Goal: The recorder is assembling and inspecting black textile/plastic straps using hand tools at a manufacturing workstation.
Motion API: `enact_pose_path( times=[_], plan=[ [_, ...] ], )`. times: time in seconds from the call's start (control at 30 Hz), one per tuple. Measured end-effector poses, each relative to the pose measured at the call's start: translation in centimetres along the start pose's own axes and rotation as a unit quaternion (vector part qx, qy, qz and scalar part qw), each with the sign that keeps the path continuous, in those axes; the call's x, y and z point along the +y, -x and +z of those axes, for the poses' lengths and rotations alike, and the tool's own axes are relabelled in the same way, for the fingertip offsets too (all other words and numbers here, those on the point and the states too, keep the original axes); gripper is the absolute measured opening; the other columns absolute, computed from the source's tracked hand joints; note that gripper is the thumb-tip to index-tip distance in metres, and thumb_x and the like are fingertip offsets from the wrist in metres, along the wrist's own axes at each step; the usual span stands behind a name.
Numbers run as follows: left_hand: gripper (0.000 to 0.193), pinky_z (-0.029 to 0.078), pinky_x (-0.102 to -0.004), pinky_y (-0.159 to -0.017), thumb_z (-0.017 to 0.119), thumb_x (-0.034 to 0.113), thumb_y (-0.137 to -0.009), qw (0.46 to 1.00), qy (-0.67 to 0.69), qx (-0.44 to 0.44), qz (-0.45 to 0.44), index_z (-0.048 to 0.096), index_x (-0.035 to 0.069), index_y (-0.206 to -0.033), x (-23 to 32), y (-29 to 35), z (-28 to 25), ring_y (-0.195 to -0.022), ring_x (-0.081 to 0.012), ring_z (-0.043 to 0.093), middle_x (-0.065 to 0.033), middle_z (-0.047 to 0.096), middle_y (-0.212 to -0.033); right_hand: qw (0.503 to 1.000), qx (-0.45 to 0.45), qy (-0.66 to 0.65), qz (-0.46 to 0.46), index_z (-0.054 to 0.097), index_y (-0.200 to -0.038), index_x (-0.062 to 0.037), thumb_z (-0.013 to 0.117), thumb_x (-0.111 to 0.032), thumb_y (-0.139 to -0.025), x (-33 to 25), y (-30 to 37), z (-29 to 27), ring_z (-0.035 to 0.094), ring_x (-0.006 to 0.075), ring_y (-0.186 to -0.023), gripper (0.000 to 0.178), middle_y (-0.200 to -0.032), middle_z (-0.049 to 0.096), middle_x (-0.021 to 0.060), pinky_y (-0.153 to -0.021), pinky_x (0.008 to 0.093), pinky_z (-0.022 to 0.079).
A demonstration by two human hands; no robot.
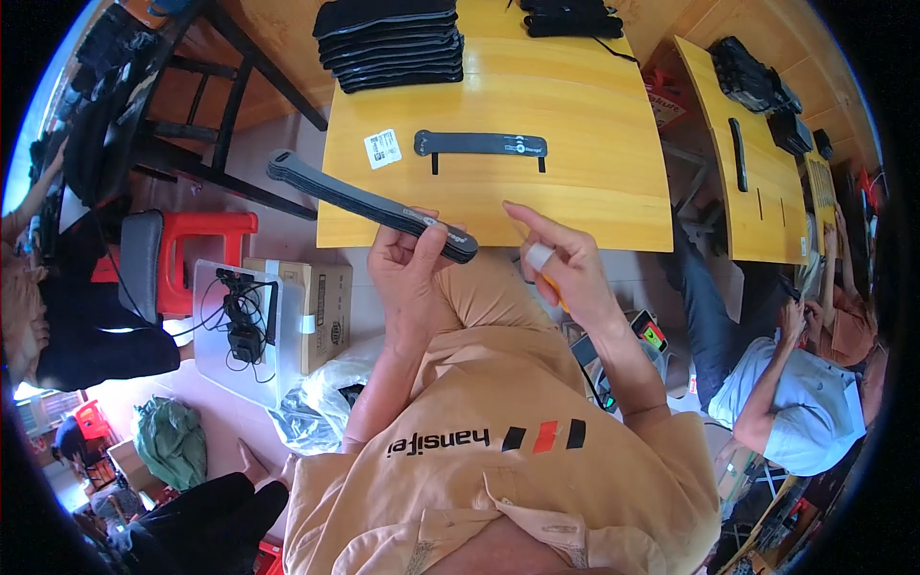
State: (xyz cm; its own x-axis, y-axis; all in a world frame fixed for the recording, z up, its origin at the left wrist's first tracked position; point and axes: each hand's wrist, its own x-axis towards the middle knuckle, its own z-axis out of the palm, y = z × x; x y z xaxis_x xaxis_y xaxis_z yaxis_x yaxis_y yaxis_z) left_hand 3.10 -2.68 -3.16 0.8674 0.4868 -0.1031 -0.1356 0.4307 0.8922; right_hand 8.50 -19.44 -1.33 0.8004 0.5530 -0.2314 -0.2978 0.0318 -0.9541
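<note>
My left hand (406,273) is closed around one end of a stack of long dark grey straps (345,198) with rounded ends. The thumb presses on top, and the stack slants up to the left past the table's front edge. To the right, my right hand (578,273) is raised with its index finger pointing out. A slim orange thing (553,289) shows between its curled fingers; its kind is unclear. White tape (539,256) is wrapped on a finger. Ahead, one more grey strap (484,144) lies flat across two short black strips (435,164).
A pile of black folded pieces (388,48) stands at the back left of the yellow table (594,192), near a white label sheet (381,149). More black bundles (572,19) lie at the back. Left are a clear bin (216,335) with cables and a red stool (206,259). People work at right.
</note>
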Motion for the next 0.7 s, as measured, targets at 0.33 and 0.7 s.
enact_pose_path(
  times=[0.33,0.7],
  plan=[
    [0.017,0.056,-0.0274,-0.063,0.058,0.006,-0.083,0.999,0.029,-0.020,-0.017,0.053,0.001,-0.098,-0.6,-0.2,0.1,-0.077,-0.0183,0.064,-0.0096,0.062,-0.084,0.993,-0.108,0.044,-0.010,0.040,-0.131,-0.0126,0.038,0.004,-0.077,-1.2,0.9,1.3,0.036,0.0001,-0.044,0.057,-0.059,0.048,-0.0034,-0.041,0.0153,0.030],
    [0.020,0.054,-0.0263,-0.064,0.058,0.001,-0.081,0.999,-0.010,-0.024,0.022,0.052,0.000,-0.100,-0.1,0.0,0.6,-0.077,-0.0177,0.064,-0.0120,0.063,-0.085,0.994,-0.106,0.032,0.026,0.041,-0.131,-0.0103,0.043,0.001,-0.081,-1.2,0.9,1.1,0.038,-0.0008,-0.045,0.051,-0.059,0.048,-0.0053,-0.044,0.0142,0.033]
  ],
)
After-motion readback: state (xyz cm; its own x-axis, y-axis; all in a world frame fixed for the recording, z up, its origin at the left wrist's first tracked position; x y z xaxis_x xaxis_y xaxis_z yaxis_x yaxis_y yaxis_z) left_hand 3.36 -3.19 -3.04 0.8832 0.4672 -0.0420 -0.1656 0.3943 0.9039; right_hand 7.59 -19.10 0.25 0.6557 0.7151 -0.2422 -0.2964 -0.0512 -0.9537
